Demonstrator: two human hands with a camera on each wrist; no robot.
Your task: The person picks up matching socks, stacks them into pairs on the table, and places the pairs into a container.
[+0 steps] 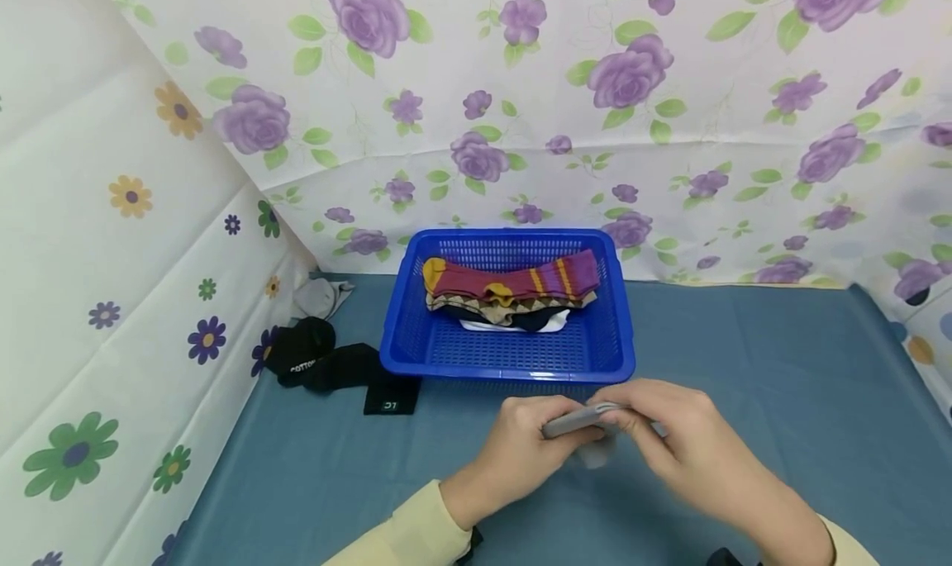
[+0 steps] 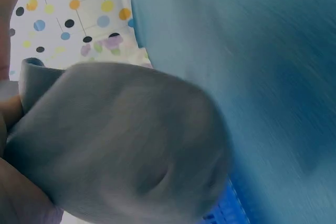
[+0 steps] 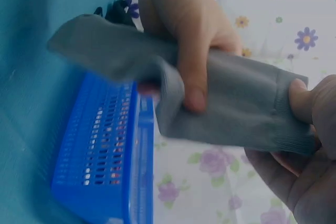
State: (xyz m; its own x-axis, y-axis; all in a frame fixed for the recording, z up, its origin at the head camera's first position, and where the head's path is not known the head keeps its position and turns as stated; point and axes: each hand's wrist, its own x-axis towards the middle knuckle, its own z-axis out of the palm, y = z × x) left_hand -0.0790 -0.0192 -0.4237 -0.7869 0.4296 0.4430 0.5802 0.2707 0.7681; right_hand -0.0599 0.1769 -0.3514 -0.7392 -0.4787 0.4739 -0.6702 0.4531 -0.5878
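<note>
A grey sock (image 3: 236, 98) is stretched between both hands, in front of the basket. My left hand (image 1: 524, 446) pinches it around the middle, thumb on top in the right wrist view. At the cuff, my right hand (image 1: 684, 446) pinches the sock between thumb and fingers. The toe part of the grey sock (image 2: 131, 140) hangs free and fills much of the left wrist view. Beyond the hands stands a blue plastic basket (image 1: 507, 376). Inside it lie several folded socks, a maroon and yellow striped pair (image 1: 513, 281) on top.
Left of the basket lie black socks (image 1: 338, 368) with light lettering, and another grey sock (image 1: 320, 297) sits behind them against the cloth wall. A blue-green cloth (image 1: 744, 368) covers the table. Flower-patterned sheets (image 1: 476, 120) hang at the back and left.
</note>
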